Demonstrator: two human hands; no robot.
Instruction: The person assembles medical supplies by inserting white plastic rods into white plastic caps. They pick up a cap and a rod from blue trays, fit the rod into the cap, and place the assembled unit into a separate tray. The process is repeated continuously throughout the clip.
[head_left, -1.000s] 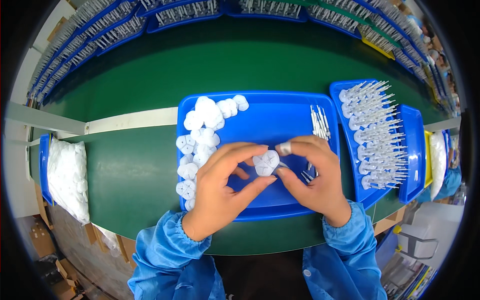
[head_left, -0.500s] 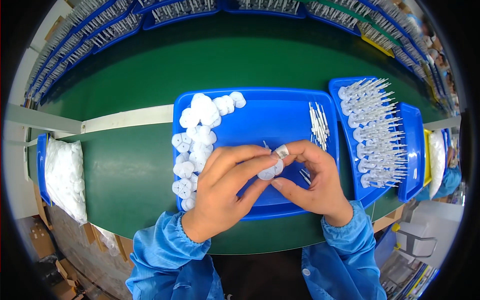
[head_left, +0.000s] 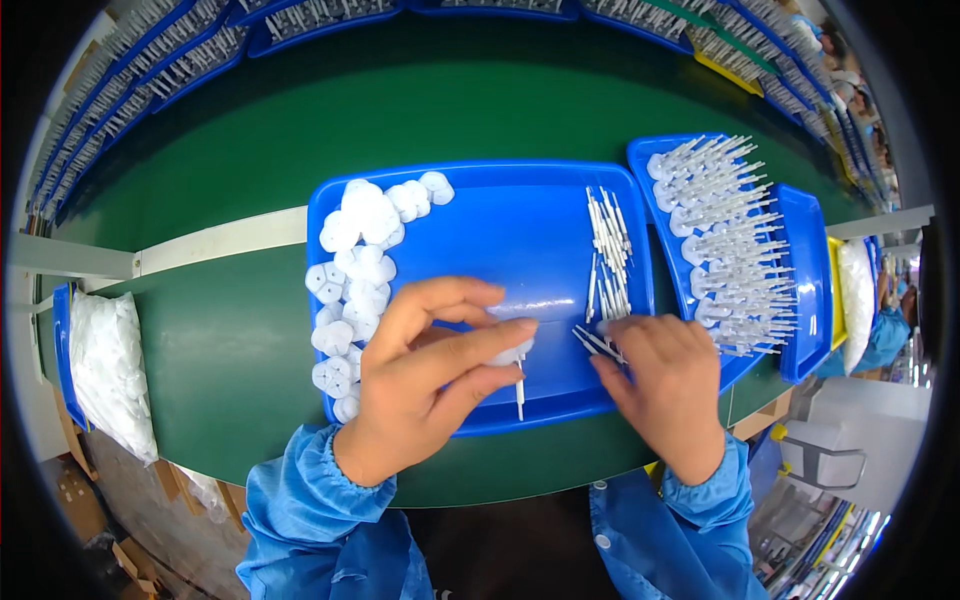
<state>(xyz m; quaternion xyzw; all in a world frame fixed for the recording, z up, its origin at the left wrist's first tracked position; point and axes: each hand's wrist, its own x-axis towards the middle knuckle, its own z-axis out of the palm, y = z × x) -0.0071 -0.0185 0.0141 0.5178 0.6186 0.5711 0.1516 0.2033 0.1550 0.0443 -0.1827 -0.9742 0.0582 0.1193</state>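
My left hand (head_left: 415, 375) is closed in a pinch on a translucent white disc (head_left: 517, 352), from which a thin white rod (head_left: 520, 395) points down toward me. Its fingertips cover part of the disc. At the lower right of the blue tray (head_left: 500, 225), my right hand (head_left: 665, 385) reaches to a few loose rods (head_left: 597, 343), thumb and fingers apart around them; some fingertips are hidden. More rods (head_left: 610, 245) lie in a bunch beyond that hand. Overlapping white discs (head_left: 365, 213) line the tray's left side.
To the right, another blue tray (head_left: 640, 150) holds rows of discs with rods standing in them. A bag of white parts (head_left: 118, 365) sits at the far left of the green table (head_left: 230, 360). Filled blue trays (head_left: 320, 22) rim the back.
My right hand has left the disc and moved right and down to the loose rods. My left hand keeps the disc, now turned so the rod points toward me. The view has shifted slightly.
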